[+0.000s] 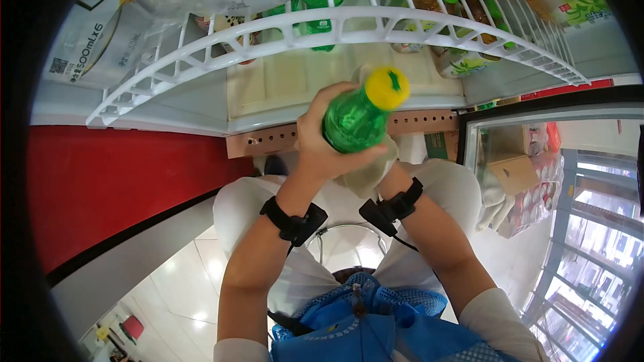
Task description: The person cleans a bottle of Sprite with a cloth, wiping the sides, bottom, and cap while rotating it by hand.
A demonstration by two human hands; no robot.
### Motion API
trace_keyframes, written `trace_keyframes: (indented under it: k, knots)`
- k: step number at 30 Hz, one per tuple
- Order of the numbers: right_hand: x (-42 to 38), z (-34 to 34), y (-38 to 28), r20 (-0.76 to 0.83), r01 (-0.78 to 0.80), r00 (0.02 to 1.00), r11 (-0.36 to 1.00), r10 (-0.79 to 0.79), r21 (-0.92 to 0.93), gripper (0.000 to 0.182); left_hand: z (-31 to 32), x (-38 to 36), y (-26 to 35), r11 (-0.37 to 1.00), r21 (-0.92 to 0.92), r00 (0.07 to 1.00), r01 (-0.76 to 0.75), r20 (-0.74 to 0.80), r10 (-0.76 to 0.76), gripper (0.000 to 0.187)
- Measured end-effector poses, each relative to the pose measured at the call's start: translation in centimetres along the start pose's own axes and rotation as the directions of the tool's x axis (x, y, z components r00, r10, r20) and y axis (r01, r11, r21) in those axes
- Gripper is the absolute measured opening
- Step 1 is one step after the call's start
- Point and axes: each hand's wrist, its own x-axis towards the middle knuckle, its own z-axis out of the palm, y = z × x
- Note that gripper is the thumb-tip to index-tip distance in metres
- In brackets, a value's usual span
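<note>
My left hand (314, 139) is closed around a green plastic bottle (355, 121) with a yellow cap. The bottle is tilted, its cap toward the shelf. Behind and below it, my right hand (394, 179) is against a pale cloth (365, 174), which looks bunched in its grip. Most of that hand's fingers are hidden by the bottle and the cloth. A white wire shelf (376, 17) of an open refrigerated cabinet curves just beyond both hands.
Shrink-wrapped bottles (94, 47) lie on the shelf's left, and a carton-like drink (567, 0) stands at its right. A glass door (483, 141) stands open at right, near stacked drink packs (537, 194). A red panel (127, 188) is on the left.
</note>
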Motion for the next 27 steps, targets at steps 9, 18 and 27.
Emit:
trace_keyframes:
  k: [9,18,27]
  knots:
    - [-2.2,1.0,2.5,-0.177,0.101,0.973,0.963,-0.149,-0.252,0.042,0.6,0.9,-0.3,0.894,0.186,0.905,-0.408,0.209,0.370,0.065]
    - [-3.8,1.0,3.2,-0.387,0.055,0.833,0.755,-0.395,-0.653,0.046,0.4,1.3,0.3,0.970,0.191,0.981,-0.150,-0.092,0.170,0.063]
    - [-3.0,5.1,-0.5,0.068,0.246,0.871,0.312,-0.486,-0.918,0.048,0.2,1.4,0.3,0.994,0.095,0.995,0.060,-0.088,-0.051,0.056]
